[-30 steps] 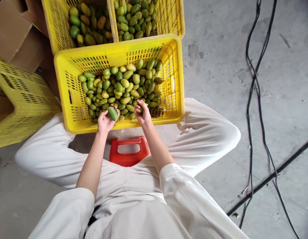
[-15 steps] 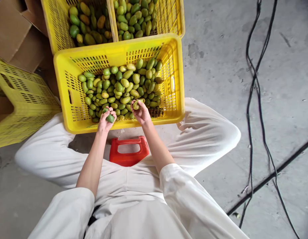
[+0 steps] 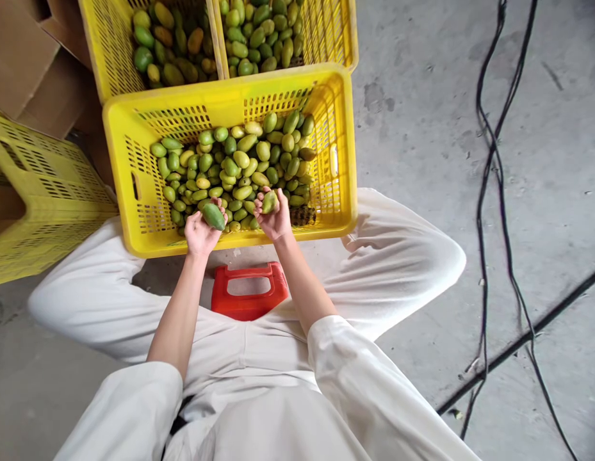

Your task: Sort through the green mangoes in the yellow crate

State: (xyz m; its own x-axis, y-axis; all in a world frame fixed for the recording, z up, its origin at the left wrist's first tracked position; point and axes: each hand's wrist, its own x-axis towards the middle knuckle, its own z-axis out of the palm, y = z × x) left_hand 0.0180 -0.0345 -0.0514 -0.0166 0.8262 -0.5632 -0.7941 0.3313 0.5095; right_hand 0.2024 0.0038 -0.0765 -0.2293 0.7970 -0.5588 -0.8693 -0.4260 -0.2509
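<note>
My left hand [image 3: 200, 235] is turned palm up and its fingers curl round a dark green mango [image 3: 213, 216]. A smaller yellowish-green mango [image 3: 269, 202] lies in the curled fingers of my right hand [image 3: 278, 225]. Both hands are over the near side of a yellow plastic crate [image 3: 230, 246]. Inside it, a heap of small green and yellow mangoes [image 3: 242, 159] covers the bottom. Part of the heap is hidden behind my hands.
Beyond the crate stands another yellow crate [image 3: 99, 57], split by a divider [image 3: 218, 38], with mangoes on both sides. To the left are a tilted yellow crate [image 3: 52, 192] and cardboard [image 3: 21, 57]. A red stool [image 3: 249, 310] shows between my legs. Black cables [image 3: 494, 150] cross the floor.
My left hand has rolled palm up, so more of its mango shows. The mango in my right hand has turned and sits more upright in the fingers.
</note>
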